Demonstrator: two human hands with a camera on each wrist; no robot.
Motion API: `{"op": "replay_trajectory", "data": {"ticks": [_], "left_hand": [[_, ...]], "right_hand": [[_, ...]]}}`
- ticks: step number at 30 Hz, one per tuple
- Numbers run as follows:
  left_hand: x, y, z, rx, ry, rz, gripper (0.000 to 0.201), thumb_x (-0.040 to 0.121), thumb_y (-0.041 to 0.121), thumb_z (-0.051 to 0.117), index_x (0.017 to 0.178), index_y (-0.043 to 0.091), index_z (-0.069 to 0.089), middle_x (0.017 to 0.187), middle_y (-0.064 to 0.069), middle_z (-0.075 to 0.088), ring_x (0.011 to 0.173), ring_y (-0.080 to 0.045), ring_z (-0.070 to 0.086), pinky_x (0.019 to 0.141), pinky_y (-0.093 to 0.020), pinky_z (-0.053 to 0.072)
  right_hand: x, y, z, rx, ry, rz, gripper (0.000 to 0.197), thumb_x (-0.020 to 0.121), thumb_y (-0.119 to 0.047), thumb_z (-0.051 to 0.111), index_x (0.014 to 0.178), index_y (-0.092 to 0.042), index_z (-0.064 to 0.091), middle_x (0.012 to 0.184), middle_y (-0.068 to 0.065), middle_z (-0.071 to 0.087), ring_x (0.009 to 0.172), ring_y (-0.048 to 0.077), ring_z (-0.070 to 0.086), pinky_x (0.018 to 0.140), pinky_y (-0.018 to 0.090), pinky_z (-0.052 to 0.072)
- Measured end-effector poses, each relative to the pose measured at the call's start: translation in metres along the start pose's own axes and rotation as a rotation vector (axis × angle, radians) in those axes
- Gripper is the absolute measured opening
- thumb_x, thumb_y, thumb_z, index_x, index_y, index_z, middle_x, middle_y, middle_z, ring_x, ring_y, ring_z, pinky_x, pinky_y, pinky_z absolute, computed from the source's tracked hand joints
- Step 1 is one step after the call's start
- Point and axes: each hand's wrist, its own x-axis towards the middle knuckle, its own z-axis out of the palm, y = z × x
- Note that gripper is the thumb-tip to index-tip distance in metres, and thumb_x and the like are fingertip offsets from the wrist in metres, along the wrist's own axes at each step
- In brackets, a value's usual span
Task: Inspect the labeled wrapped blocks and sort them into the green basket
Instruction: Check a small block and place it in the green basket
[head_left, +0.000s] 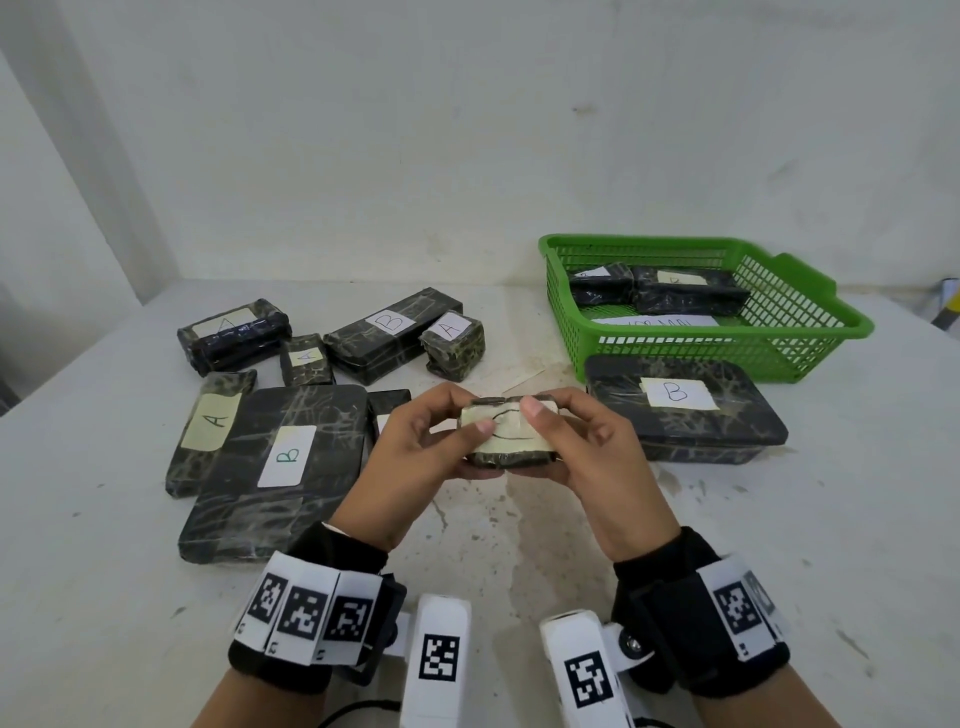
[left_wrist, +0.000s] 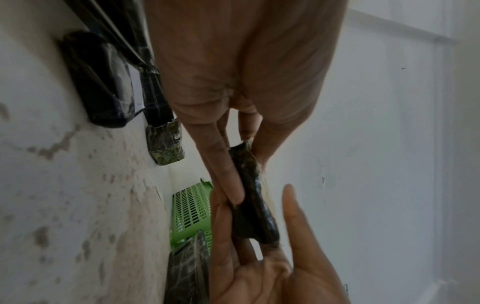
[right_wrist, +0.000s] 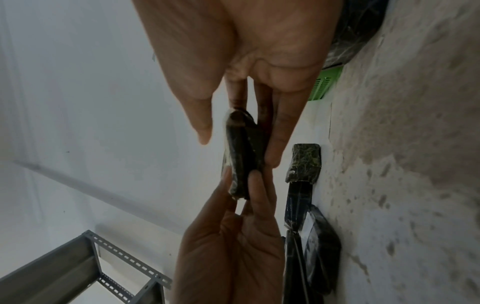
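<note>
Above the table's middle, both hands hold a small dark wrapped block with its pale label facing up. The thumbs cover part of the letter, so I cannot read it. My left hand pinches the block's left end, thumb on the label. My right hand holds the right end with fingers behind and the thumb over the top edge. The wrist views show the block edge-on between the fingers. The green basket stands at the back right with two wrapped blocks inside.
Several labelled blocks lie on the white table: a large B block and a long A block at left, more A and B blocks behind, and a B block in front of the basket. A grey metal rack stands beside the table.
</note>
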Motion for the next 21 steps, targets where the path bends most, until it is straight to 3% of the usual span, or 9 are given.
{"op": "replay_trajectory", "data": {"ticks": [2,5,10,14,16,21], "left_hand": [[0.0002,-0.0005,-0.0015,0.003,-0.059,-0.014,0.013,0.082,0.011,0.077,0.079,0.020,0.067,0.096,-0.011,0.065,0.082,-0.022,0.069,0.069,-0.029,0.058],[-0.0005,-0.0015,-0.0025,-0.004,-0.103,-0.022,0.019,0.068,0.018,0.080,0.081,0.020,0.067,0.095,-0.010,0.065,0.083,-0.022,0.069,0.071,-0.028,0.057],[0.0005,-0.0028,-0.0056,0.005,-0.027,-0.011,0.023,0.071,0.005,0.076,0.088,0.008,0.061,0.094,-0.012,0.065,0.079,-0.021,0.069,0.070,-0.029,0.058],[0.0000,0.0005,-0.0042,-0.050,-0.066,0.009,0.023,0.065,0.014,0.082,0.083,0.023,0.071,0.094,-0.006,0.068,0.080,-0.019,0.069,0.073,-0.027,0.056],[0.0003,-0.0006,-0.0034,-0.056,-0.068,0.016,0.025,0.066,0.010,0.081,0.080,0.028,0.072,0.095,-0.007,0.068,0.080,-0.019,0.069,0.073,-0.026,0.056],[0.0026,-0.0038,-0.0078,-0.046,0.006,-0.001,0.026,0.070,0.001,0.072,0.093,0.008,0.065,0.096,-0.012,0.067,0.079,-0.020,0.069,0.071,-0.025,0.056]], "right_hand": [[0.0003,-0.0004,-0.0005,-0.005,0.041,-0.036,0.009,0.089,-0.013,0.066,0.093,-0.005,0.069,0.087,0.020,0.073,0.077,0.023,0.072,0.064,0.034,0.059],[0.0002,-0.0007,-0.0011,0.007,0.061,-0.047,0.008,0.090,-0.008,0.065,0.093,-0.002,0.069,0.087,0.024,0.072,0.075,0.024,0.071,0.062,0.035,0.059],[0.0012,-0.0011,-0.0018,0.022,-0.050,0.030,0.032,0.077,-0.026,0.070,0.103,-0.008,0.067,0.091,0.013,0.075,0.084,0.022,0.072,0.073,0.034,0.059],[0.0017,0.0013,-0.0016,0.007,-0.021,-0.005,0.023,0.088,-0.009,0.066,0.110,-0.005,0.064,0.096,0.015,0.075,0.087,0.024,0.073,0.074,0.034,0.060],[0.0013,0.0013,-0.0025,0.003,-0.011,-0.016,0.022,0.090,-0.006,0.065,0.112,-0.004,0.063,0.096,0.016,0.075,0.087,0.024,0.073,0.072,0.033,0.059],[0.0014,-0.0022,-0.0022,0.032,-0.114,0.058,0.037,0.079,-0.017,0.070,0.115,-0.009,0.063,0.100,0.012,0.075,0.092,0.021,0.072,0.082,0.034,0.059]]}}
